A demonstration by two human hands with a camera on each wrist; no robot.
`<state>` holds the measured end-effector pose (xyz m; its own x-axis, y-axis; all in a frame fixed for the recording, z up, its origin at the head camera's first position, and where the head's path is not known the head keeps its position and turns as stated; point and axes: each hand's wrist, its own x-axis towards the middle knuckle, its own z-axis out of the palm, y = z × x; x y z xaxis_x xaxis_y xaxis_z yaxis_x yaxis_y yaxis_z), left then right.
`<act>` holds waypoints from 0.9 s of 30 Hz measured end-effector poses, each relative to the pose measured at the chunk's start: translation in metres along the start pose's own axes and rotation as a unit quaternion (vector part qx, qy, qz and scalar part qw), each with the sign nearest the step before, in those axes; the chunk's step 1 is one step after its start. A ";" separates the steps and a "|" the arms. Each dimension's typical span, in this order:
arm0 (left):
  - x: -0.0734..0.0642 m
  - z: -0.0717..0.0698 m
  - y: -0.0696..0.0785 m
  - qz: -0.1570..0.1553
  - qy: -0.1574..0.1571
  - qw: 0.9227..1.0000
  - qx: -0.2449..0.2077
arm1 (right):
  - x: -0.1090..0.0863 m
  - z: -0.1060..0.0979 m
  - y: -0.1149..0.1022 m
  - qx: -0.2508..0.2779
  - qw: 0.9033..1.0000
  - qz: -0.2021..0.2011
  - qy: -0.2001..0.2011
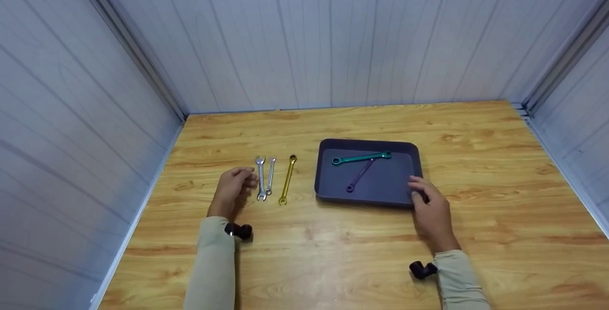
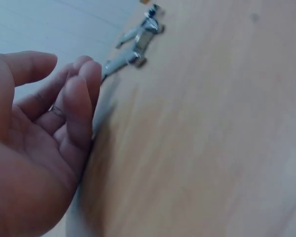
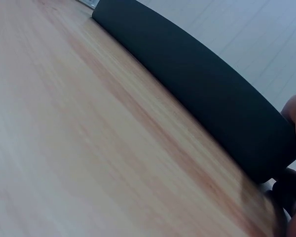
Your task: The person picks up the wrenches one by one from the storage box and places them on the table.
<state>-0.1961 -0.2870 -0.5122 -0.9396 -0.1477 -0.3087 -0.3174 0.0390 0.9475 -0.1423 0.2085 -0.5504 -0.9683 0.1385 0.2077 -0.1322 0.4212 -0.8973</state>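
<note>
My left hand (image 1: 233, 186) rests beside a silver open-end wrench (image 1: 261, 179), its fingers loosely bent and the palm holding nothing. Right of that wrench lie a smaller silver combination wrench (image 1: 271, 176) and a gold one (image 1: 288, 180). A dark grey tray (image 1: 380, 193) stands farther right; in it, a green wrench (image 1: 361, 158) crosses the upper end of a purple wrench (image 1: 360, 176). At the tray's near right corner my right hand (image 1: 434, 212) grips the rim, fingers over the side. The right wrist view shows the tray's outer wall (image 3: 197, 84), with the hand mostly out of frame.
Everything lies on a wood-grain table (image 1: 304, 253). Pale panelled walls (image 1: 304, 39) enclose it at the back and on both sides. Small black devices are strapped at both wrists, over the sleeves (image 1: 211, 262).
</note>
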 end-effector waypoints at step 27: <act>-0.009 0.041 0.013 -0.015 -0.062 0.997 -0.045 | -0.014 0.002 0.001 -0.004 1.000 0.014 -0.007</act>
<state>-0.1974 -0.2445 -0.5010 -0.9402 -0.0238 -0.3399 -0.3383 -0.0539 0.9395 -0.1297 0.2052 -0.5547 -0.9746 0.1374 0.1767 -0.1030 0.4253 -0.8992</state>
